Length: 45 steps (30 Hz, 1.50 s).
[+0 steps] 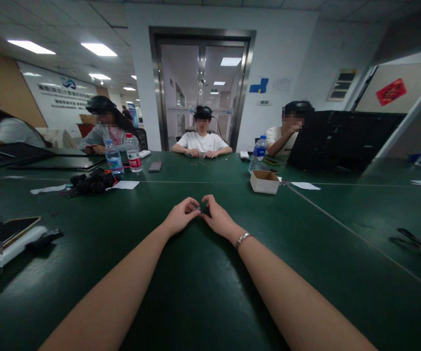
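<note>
My left hand and my right hand meet over the middle of the green table, fingertips almost touching. Thumb and fingers of the left are pinched together, with a tiny greyish bit at their tips that is too small to name. Between the curled thumb and index finger of the right shows a small dark piece, its kind unclear. A silver bracelet circles my right wrist.
Beyond my hands stand an open small box, a clear bottle and a red-labelled bottle. Black cables lie left of centre. A black monitor is at the right. Several people sit around the table.
</note>
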Each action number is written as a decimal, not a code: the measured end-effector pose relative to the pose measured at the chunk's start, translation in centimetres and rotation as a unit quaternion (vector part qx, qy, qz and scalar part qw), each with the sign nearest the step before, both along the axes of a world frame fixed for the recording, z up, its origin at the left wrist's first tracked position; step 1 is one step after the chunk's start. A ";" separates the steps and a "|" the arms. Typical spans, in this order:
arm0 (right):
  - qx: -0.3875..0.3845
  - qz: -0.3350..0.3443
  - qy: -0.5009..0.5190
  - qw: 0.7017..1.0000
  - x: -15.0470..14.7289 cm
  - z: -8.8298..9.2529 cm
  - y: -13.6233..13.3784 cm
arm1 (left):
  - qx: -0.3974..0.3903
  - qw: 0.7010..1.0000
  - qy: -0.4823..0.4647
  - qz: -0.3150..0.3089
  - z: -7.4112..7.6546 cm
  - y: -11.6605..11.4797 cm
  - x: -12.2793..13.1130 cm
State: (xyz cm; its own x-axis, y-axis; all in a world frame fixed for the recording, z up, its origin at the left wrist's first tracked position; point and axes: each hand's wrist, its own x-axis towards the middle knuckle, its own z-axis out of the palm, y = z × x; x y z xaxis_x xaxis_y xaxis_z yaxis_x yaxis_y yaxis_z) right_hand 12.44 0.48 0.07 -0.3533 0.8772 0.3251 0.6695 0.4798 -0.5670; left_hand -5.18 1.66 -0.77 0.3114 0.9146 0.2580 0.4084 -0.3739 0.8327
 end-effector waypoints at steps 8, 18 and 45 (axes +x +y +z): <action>0.014 0.015 -0.032 0.999 -0.2 0.2 -0.4 | 0.002 0.999 0.000 -0.033 0.3 -0.3 0.0; 0.011 0.051 0.039 0.998 -0.5 0.1 -0.3 | -0.015 0.998 -0.013 -0.063 0.3 -0.2 -0.1; -0.179 -0.002 0.234 0.956 0.5 0.2 1.3 | -0.033 0.982 -0.182 -0.032 0.3 0.2 -0.1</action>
State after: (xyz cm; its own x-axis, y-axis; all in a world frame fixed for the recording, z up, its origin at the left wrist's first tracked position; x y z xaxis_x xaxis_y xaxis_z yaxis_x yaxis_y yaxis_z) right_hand 12.95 1.78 0.27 -0.2384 0.9629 0.1263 0.3042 0.1975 -0.9319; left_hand -5.30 1.82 -0.45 0.2678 0.9141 0.3044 0.0572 -0.3305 0.9421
